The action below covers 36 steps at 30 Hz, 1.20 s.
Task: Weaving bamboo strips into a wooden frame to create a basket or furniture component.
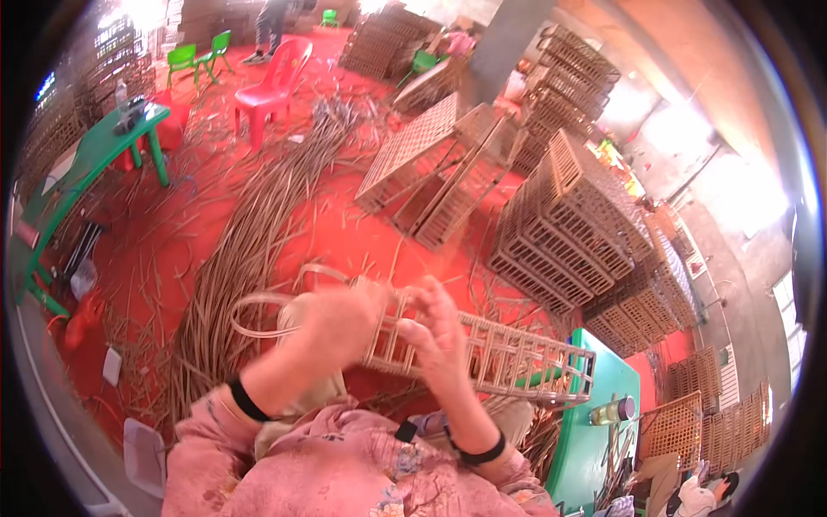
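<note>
head view: slatted cane frame (508, 346) is the landmark. left hand (340, 320) at its left end, fingers curled, blurred; cannot tell what they pinch. right hand (437, 336) over the frame, thumb parted from fingers; grip on a strand unclear. looped cane strip (263, 298) left of the frame, partly hidden by left hand. frame's right end overlaps green bench (581, 448); contact unclear.
</note>
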Motion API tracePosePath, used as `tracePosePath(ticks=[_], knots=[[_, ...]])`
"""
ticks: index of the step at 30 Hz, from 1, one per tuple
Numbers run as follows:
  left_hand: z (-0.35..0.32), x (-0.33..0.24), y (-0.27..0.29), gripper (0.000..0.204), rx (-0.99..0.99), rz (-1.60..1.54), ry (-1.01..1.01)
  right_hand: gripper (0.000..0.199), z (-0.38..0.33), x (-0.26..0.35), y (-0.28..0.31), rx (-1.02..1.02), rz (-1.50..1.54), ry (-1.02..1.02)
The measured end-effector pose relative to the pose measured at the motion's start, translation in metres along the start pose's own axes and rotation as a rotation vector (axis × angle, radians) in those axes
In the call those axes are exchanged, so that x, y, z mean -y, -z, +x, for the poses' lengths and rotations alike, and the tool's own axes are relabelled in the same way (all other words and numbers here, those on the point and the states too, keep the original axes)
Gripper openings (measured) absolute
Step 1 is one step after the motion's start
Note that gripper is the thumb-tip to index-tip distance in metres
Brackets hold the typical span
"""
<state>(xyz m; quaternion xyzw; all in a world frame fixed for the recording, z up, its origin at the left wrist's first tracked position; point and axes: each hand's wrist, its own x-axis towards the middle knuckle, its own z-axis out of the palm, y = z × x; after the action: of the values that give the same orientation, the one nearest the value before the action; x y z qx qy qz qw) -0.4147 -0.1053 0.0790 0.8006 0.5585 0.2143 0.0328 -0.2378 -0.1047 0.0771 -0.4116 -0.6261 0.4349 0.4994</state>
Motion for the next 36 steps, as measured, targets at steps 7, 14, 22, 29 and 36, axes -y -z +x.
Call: tracePosePath(ticks=[7, 14, 22, 29, 36], knots=[[-0.043, -0.01, -0.015, 0.016, -0.405, -0.346, 0.005, 0.035, 0.012, -0.016, 0.006, -0.216, 0.622, -0.324], [-0.08, 0.093, -0.002, 0.027, -0.537, -0.697, 0.449, 0.017, 0.033, -0.042, 0.086, -0.176, 0.866, -0.134], [-0.123, 0.19, -0.036, 0.029, -0.92, -1.559, 0.77, 0.024, 0.027, -0.037, 0.084, -0.346, 0.732, -0.255], [-0.172, 0.256, -0.045, 0.021, -0.958, -1.783, 0.699, 0.019, 0.02, -0.029, 0.069, -0.172, 0.757, -0.324], [-0.116, 0.144, -0.001, 0.021, -0.962, -0.137, 0.593, 0.014, -0.003, -0.025, -0.028, -0.098, 0.225, -0.324]])
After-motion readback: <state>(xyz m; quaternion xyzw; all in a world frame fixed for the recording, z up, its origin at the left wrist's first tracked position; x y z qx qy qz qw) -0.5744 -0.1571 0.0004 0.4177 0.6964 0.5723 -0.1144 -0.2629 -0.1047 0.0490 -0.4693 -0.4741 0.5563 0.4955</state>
